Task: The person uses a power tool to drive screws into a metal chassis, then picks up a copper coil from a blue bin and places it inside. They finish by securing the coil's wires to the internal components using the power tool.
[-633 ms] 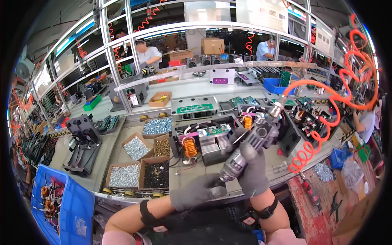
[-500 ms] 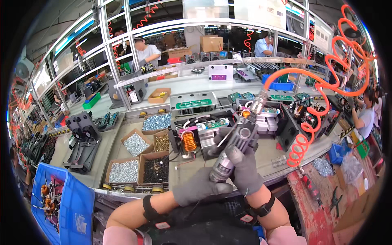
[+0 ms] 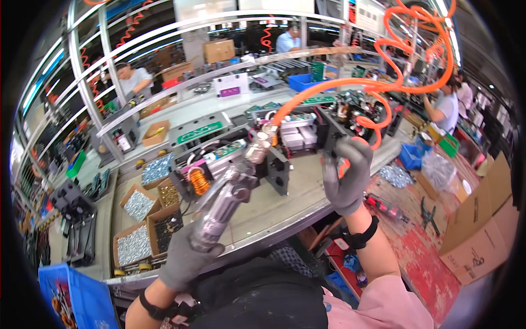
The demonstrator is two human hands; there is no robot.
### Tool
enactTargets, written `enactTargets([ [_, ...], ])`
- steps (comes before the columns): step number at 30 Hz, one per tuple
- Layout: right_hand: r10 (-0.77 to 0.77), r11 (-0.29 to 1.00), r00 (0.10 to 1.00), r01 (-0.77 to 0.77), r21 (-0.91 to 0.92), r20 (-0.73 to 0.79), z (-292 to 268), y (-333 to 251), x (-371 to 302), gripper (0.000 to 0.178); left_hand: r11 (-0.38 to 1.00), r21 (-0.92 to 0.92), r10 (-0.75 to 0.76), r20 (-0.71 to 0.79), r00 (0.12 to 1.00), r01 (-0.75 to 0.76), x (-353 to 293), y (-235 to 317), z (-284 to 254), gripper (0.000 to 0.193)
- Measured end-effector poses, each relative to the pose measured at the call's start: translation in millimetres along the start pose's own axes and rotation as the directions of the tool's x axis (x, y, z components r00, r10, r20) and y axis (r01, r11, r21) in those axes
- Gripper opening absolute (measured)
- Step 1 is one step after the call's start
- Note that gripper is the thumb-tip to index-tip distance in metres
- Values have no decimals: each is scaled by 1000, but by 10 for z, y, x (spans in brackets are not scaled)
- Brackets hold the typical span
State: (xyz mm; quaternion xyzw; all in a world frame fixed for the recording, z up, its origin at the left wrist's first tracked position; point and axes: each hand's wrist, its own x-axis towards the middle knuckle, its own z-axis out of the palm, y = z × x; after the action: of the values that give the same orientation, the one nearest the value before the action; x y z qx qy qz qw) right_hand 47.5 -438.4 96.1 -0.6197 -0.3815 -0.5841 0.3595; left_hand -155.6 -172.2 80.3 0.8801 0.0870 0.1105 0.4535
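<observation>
Air tool (image 3: 223, 204), grey metal, slants across the near middle of the scene, its lower end in the gloved left hand (image 3: 186, 260), whose fingers are wrapped round it and pressed to the casing; any marking on the casing is too blurred to read. Beside the left wrist is a small white and red tag (image 3: 181, 313), its print too small to make out. A blue bin (image 3: 90, 301) stands at near left. At near right, a brown carton (image 3: 485, 227) carries dark lettering and a small pictogram, beside a worktable (image 3: 433, 279) with worn red paint, where pliers (image 3: 429, 215) and a red-and-grey tool (image 3: 386, 208) lie.

Farther in, the gloved right hand (image 3: 349, 178) is raised, well apart from the air tool, with fingers curled and thumb standing off; whether it touches the orange hose (image 3: 329, 86) I cannot tell. Silver fasteners (image 3: 134, 245) fill boxes on the left, and a copper coil (image 3: 198, 181) sits in an opened unit beyond the tool.

Farther still, a white panel (image 3: 230, 86) bears a purple label with pale marks. At the far side, a brown box (image 3: 218, 51) stands between two co-workers.
</observation>
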Motion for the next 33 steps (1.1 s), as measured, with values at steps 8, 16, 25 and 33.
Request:
enactTargets([
  [8,446,738,737,20,-675,508,-1156,700,-908,59,1000,12,-12,32,999,12,120,-148,21,40],
  [16,204,839,659,263,-476,724,-911,513,-332,41,959,282,-114,412,904,-8,579,186,637,47],
  [25,-12,770,575,527,-359,818,-1863,195,-216,36,995,95,-9,425,905,-35,1612,179,1562,47],
  [33,245,794,645,296,-531,724,-1725,498,-502,58,954,242,37,490,871,-177,1638,604,1447,47],
])
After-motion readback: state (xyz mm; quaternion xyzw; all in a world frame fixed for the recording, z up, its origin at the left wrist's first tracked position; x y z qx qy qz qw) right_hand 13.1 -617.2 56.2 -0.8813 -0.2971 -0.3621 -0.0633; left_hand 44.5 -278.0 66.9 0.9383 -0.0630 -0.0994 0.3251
